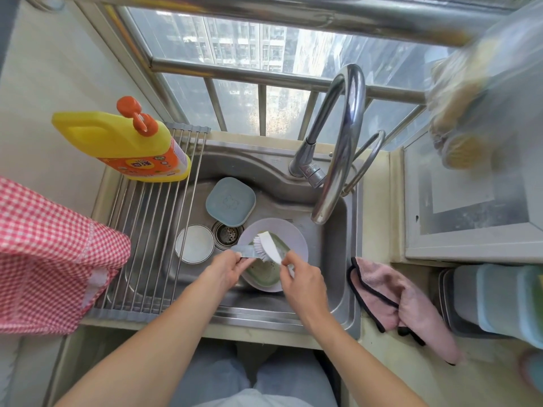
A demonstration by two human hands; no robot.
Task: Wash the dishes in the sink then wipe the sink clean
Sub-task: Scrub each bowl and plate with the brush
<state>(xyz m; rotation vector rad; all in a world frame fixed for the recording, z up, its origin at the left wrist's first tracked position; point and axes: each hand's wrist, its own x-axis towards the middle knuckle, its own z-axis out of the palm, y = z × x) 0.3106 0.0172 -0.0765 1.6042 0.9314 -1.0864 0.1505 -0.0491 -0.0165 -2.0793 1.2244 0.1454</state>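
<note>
In the steel sink my left hand pinches a small grey-blue utensil by one end. My right hand grips the handle of a white dish brush, its bristles against the utensil. Both are held over a green strainer dish that sits in a lavender plate. A blue square dish lies upside down at the back of the basin. A white round bowl rests left of the drain.
A roll-up drying rack covers the sink's left part, with a yellow detergent bottle on its far end. The faucet arches over the basin. A pink cloth lies on the counter to the right; a red checked cloth hangs at left.
</note>
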